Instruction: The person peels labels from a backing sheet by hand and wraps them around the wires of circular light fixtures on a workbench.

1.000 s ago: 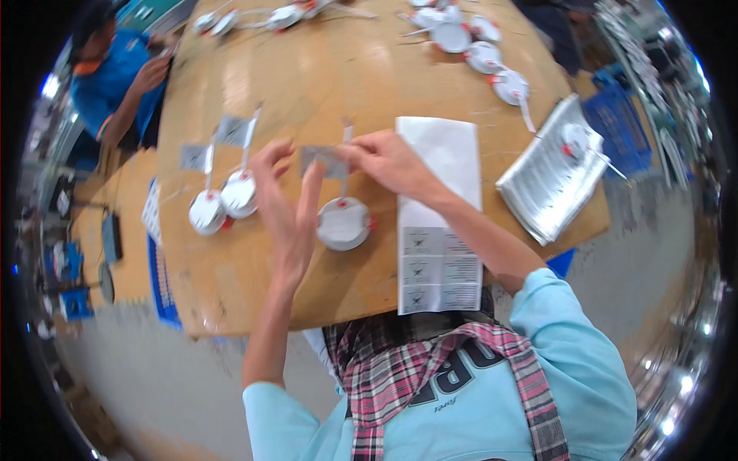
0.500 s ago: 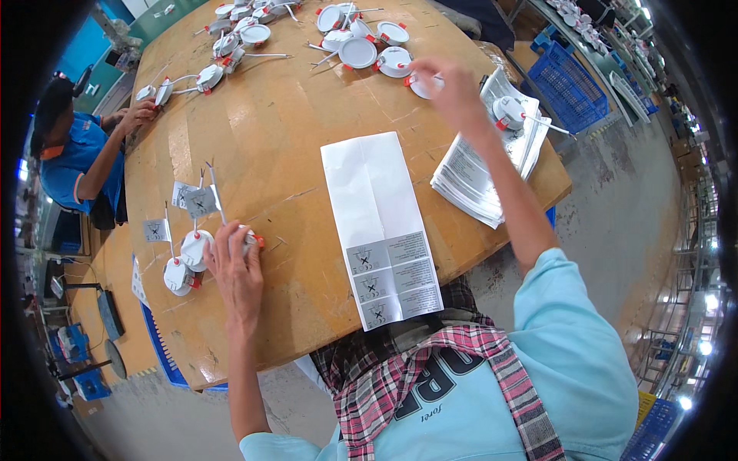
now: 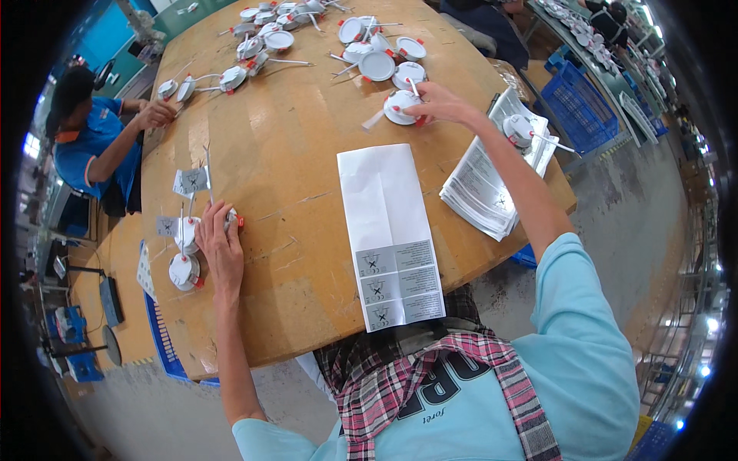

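At the far right-centre, my right hand is closed on the edge of a round white downlight with a red clip, beside a loose group of similar lamps. On the left part of the table, my left hand is curled over another downlight, mostly hidden by the fingers; its red clip shows. Just left of that hand stand two more downlights, one nearer and one farther. Silver labels hang on upright wires there. Between my arms lies a white backing sheet with silver printed labels at its near end.
A stack of label sheets lies at the right, with a downlight on top. More downlights are heaped at the far side. A co-worker handles a lamp at the far left. Blue crates stand beyond the right edge.
My right hand has come down and left onto the downlight, which has shifted nearer. My left hand has slid left with its lamp, toward the labelled ones. The whole view has shifted slightly.
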Demonstrator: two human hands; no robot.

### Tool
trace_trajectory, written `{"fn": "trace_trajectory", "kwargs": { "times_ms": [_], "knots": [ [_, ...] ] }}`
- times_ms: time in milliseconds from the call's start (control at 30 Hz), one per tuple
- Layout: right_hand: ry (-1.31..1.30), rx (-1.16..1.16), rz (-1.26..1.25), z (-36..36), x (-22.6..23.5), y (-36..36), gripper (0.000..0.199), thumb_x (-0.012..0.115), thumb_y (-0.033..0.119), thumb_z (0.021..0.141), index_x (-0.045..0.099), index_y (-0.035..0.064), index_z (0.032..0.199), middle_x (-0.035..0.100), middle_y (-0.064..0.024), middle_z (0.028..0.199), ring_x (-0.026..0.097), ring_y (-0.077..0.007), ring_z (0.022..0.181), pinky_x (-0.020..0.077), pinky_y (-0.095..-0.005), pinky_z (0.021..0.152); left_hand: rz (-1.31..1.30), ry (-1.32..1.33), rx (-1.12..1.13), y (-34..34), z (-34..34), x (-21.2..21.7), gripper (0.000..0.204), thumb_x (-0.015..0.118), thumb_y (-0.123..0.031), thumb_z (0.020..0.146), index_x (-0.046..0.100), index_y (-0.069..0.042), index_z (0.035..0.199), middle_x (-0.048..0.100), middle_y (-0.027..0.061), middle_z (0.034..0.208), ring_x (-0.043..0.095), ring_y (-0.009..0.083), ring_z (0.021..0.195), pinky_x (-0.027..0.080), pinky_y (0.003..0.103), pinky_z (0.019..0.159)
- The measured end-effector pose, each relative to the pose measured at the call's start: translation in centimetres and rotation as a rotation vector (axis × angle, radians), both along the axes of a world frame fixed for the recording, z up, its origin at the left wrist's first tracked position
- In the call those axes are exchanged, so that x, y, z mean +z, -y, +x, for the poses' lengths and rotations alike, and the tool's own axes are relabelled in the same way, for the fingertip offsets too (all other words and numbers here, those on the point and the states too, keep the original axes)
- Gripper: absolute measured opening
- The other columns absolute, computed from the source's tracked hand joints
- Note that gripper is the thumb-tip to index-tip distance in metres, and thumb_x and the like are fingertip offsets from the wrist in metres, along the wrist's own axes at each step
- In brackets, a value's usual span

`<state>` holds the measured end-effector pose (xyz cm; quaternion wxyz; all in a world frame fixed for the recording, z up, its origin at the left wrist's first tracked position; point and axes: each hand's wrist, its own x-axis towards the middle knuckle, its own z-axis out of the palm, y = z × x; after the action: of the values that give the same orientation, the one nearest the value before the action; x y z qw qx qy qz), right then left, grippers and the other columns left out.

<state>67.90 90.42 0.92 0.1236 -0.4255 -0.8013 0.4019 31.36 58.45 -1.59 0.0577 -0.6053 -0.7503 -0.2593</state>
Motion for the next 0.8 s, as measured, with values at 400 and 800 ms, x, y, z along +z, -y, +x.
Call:
{"fn": "trace_trajectory", "kwargs": {
  "times_ms": [400, 800],
  "knots": [
    [0.397, -0.033, 0.626, -14.8, 1.0, 11.6, 0.054, 0.06, 0.055, 0.079, 0.069, 0.0027, 0.068, 0.064, -0.0147, 0.064, 0.065, -0.0303, 0.066, 0.0455, -0.0429, 0.058, 0.23, 0.071, 0.049, 0.6, 3.0, 1.8, 0.043, 0.064, -0.008, 0.079, 0.052, -0.003, 0.12, 0.046, 0.014, 0.131, 0.038, 0.032, 0.126, 0.025, 0.044, 0.106],
    [-0.086, 0.196, 0.079, -16.4, 0.8, 14.3, 0.031, 0.057, 0.029, 0.087, 0.068, 0.0001, 0.084, 0.066, -0.0112, 0.074, 0.061, -0.0217, 0.067, 0.0463, -0.0328, 0.06, -0.018, 0.411, -0.295, -2.9, 6.3, 0.6, 0.039, 0.069, -0.018, 0.077, 0.056, -0.003, 0.11, 0.055, 0.0167, 0.108, 0.051, 0.0342, 0.107, 0.039, 0.04, 0.095]
  ]
}}
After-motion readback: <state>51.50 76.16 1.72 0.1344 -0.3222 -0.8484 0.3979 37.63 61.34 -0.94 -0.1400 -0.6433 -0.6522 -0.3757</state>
